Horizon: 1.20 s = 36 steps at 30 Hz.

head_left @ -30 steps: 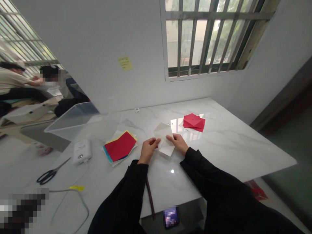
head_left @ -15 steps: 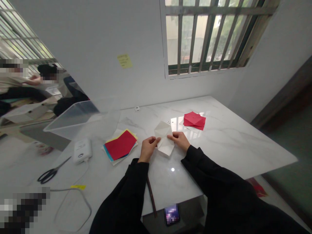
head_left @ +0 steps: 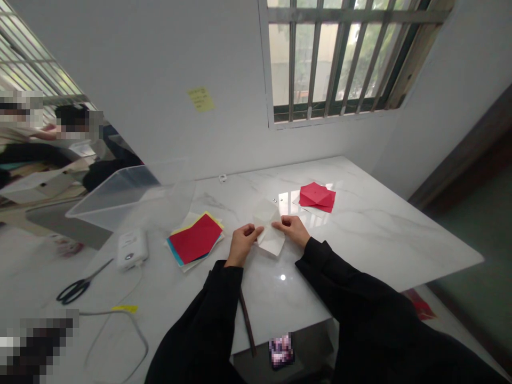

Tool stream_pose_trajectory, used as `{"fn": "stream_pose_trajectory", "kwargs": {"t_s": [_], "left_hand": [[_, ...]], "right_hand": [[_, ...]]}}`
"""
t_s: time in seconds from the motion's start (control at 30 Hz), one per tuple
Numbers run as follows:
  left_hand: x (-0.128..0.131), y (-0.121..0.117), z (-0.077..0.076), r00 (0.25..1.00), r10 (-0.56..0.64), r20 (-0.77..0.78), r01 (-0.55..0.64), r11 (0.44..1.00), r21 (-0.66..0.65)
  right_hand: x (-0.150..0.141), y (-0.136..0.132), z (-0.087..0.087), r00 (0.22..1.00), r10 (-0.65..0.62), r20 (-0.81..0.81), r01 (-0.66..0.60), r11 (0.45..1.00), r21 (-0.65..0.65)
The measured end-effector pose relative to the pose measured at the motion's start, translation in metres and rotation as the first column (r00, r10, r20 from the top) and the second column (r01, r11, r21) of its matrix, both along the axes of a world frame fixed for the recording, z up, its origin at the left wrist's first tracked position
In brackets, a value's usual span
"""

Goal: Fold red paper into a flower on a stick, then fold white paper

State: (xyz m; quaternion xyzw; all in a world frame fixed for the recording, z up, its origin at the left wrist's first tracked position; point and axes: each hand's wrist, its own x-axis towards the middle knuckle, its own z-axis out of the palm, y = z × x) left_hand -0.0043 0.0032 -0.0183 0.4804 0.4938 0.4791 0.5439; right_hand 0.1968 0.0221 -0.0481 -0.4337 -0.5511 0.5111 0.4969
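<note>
My right hand (head_left: 292, 230) has edged inward along the folded white paper sheet (head_left: 272, 241), held over the marble tabletop (head_left: 380, 234). It and my left hand (head_left: 242, 245) pinch the sheet, close together. Judged step: mid-fold; next, crease the flap.

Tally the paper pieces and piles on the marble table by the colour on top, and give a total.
White folded paper, held by the left hand and right hand: 1
Red folded paper: 1
Coloured paper stack with red on top: 1
Total: 3
</note>
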Motion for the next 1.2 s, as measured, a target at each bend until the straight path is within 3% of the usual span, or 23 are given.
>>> {"fn": "stream_pose_trajectory", "kwargs": {"t_s": [0.2,0.93,1.2], "left_hand": [[0.000,0.000,-0.002,0.998,-0.061,0.016,0.062,0.998,-0.023],[0.005,-0.005,0.009,0.996,-0.069,-0.059,0.069,0.998,0.002],[0.004,-0.002,0.006,0.995,-0.055,-0.083,0.054,0.998,-0.008]], "right_hand": [[0.001,0.000,0.001,1.000,0.005,-0.021,-0.005,1.000,-0.012],[0.005,-0.003,0.011,0.995,0.090,-0.039,-0.093,0.992,-0.082],[0.007,0.001,0.008,0.994,0.098,0.054,-0.094,0.993,-0.064]]}}
